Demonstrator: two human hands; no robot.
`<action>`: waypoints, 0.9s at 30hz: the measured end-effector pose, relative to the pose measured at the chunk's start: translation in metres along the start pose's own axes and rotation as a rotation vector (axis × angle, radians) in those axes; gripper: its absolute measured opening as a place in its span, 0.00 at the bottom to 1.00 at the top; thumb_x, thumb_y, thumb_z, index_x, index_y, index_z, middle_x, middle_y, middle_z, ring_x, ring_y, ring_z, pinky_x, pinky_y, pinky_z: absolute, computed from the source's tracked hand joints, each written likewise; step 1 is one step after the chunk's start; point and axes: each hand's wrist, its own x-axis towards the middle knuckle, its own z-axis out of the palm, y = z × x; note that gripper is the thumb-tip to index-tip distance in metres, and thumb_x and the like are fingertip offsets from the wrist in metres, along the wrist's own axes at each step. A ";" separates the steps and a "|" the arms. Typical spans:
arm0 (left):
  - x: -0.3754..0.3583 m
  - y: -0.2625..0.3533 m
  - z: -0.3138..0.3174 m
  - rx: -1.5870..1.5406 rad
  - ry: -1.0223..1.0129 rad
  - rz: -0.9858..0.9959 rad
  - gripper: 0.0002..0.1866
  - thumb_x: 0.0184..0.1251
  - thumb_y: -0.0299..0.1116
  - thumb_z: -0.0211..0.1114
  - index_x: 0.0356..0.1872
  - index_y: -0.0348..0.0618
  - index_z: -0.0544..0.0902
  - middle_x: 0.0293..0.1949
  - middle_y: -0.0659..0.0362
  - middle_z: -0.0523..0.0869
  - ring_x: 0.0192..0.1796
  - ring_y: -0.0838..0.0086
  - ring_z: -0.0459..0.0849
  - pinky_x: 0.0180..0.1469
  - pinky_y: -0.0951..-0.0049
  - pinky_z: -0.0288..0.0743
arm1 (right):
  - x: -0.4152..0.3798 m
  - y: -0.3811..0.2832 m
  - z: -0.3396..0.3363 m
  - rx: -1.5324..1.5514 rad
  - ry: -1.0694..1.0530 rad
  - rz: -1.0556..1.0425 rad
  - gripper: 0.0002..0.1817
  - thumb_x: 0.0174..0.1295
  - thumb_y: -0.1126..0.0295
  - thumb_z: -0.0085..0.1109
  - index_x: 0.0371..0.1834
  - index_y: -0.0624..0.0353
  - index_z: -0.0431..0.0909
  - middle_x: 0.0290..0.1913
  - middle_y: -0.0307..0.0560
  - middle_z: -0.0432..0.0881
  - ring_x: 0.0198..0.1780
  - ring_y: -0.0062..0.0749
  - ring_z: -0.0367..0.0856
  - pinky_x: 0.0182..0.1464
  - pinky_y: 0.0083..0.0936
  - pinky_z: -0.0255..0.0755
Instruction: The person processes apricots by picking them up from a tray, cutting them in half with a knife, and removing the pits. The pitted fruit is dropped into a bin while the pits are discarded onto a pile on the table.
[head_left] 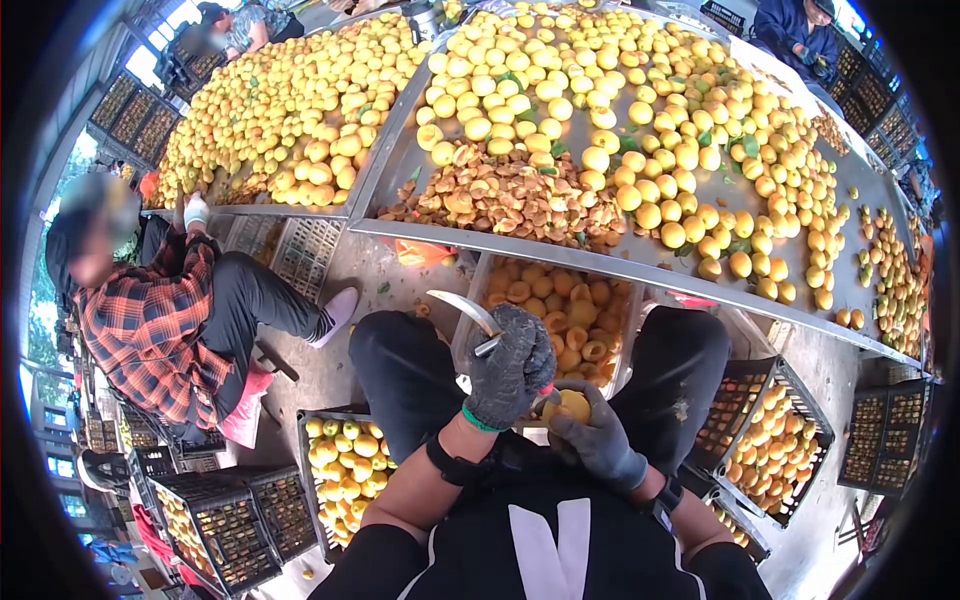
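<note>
Yellow fruit (570, 405) held at lap by gloved right hand (603, 440), fingers curled around it. Just left, curved knife (466, 311) gripped in gloved left hand (510, 368), fingers closed. Beyond, fruit-filled crate (634, 320) placed between knees. Farther, table (600, 263) heaped with brown pieces (520, 195), more yellow fruit.

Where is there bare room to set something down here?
A strip of metal tabletop, between the yellow stone fruit and the far-right pile; concrete floor between the co-worker's shoe and the wearer's left knee. Crowded: around the brownish heap and the fruit-filled crate between the knees.
</note>
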 end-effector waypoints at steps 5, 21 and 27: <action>-0.002 -0.003 -0.001 0.052 0.051 -0.174 0.10 0.71 0.38 0.60 0.31 0.47 0.73 0.18 0.65 0.70 0.15 0.82 0.67 0.15 0.82 0.60 | -0.004 -0.004 0.007 -0.063 0.003 0.050 0.22 0.67 0.66 0.55 0.61 0.54 0.62 0.27 0.39 0.74 0.21 0.17 0.69 0.22 0.12 0.63; 0.000 0.002 -0.004 0.012 -0.253 -0.417 0.05 0.70 0.36 0.61 0.35 0.51 0.75 0.21 0.67 0.73 0.16 0.83 0.69 0.14 0.83 0.58 | -0.012 -0.031 0.007 -0.156 -0.141 0.237 0.24 0.64 0.69 0.59 0.61 0.59 0.62 0.32 0.41 0.75 0.24 0.20 0.75 0.23 0.15 0.69; -0.006 0.007 0.003 -0.115 -0.031 -0.240 0.09 0.70 0.36 0.60 0.30 0.52 0.71 0.18 0.68 0.67 0.15 0.84 0.64 0.14 0.83 0.58 | -0.009 0.008 0.002 -0.183 -0.076 -0.139 0.23 0.66 0.72 0.55 0.62 0.57 0.60 0.37 0.43 0.74 0.26 0.19 0.73 0.27 0.16 0.68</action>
